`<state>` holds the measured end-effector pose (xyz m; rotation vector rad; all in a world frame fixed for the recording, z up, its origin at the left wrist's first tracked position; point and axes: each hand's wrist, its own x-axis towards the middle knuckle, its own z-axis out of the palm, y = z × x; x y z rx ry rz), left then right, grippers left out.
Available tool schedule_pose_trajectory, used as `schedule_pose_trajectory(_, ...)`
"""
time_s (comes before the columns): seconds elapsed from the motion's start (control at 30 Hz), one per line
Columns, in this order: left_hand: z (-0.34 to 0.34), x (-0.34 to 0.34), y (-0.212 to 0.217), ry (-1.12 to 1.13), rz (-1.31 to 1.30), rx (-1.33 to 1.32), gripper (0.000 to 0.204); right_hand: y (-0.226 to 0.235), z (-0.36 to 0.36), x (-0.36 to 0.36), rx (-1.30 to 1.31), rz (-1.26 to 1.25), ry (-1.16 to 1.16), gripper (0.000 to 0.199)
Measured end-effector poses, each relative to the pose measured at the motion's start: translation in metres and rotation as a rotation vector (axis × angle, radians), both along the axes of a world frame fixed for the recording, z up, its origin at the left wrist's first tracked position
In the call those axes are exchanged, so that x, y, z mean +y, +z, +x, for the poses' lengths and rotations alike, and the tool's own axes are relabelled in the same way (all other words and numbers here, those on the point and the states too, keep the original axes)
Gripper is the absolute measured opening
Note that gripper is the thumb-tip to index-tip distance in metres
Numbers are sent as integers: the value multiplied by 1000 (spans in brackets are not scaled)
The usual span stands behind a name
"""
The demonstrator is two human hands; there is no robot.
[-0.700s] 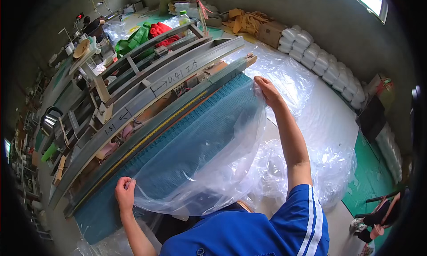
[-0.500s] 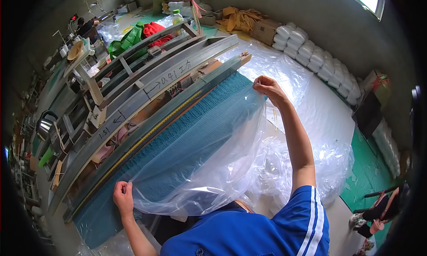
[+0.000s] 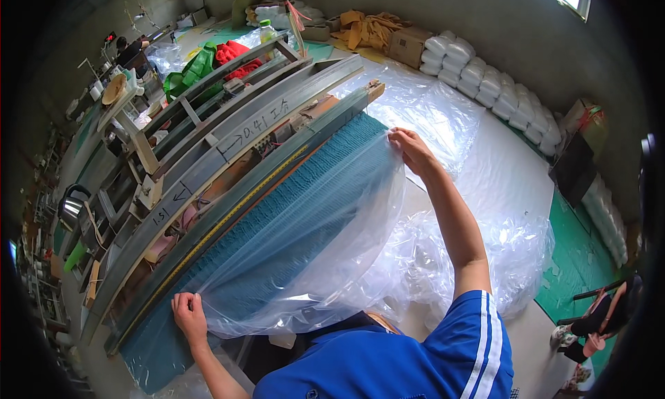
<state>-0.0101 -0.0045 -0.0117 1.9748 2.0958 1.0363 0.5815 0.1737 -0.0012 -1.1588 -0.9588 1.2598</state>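
Both hands slid lower; left hand (image 3: pixel 188 314), right hand (image 3: pixel 410 148) pinch clear plastic sheet (image 3: pixel 312 240); fingertips hidden.

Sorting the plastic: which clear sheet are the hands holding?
The sheet draped over the teal fabric; left hand and right hand grip its corners.

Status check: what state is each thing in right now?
Left hand: pinching the plastic sheet's near corner.
Right hand: gripping its far edge.
Clear plastic sheet: stretched over the fabric, sagging at the front.
Teal knitted fabric: hanging from the machine, partly covered.
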Motion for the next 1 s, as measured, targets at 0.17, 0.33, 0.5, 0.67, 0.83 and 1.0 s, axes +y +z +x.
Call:
schedule_pose_trajectory(0.17, -3, 3, 0, -17, 28, 184, 14, -5, -2, -7, 116, 23, -37, 14)
schedule_pose_trajectory(0.33, -14, 1, -6, -23, 36, 152, 14, 25, -29, -26, 305, 43, -89, 21)
schedule_pose_trajectory(0.5, -12, 1, -4, -17, 35, 159, 14, 25, -35, -34, 173, 33, -109, 24)
schedule_pose_trajectory(0.67, -12, 2, -5, -35, 61, 137, 13, -6, -4, -33, -77, 110, -304, 29)
schedule_pose_trajectory(0.83, -15, 1, -6, -31, 57, 134, 13, -18, -37, -69, -782, 230, -656, 28)
schedule_pose_trajectory(1.0, -14, 1, -6, -26, 51, 148, 13, -38, -67, -69, -1301, 305, -588, 28)
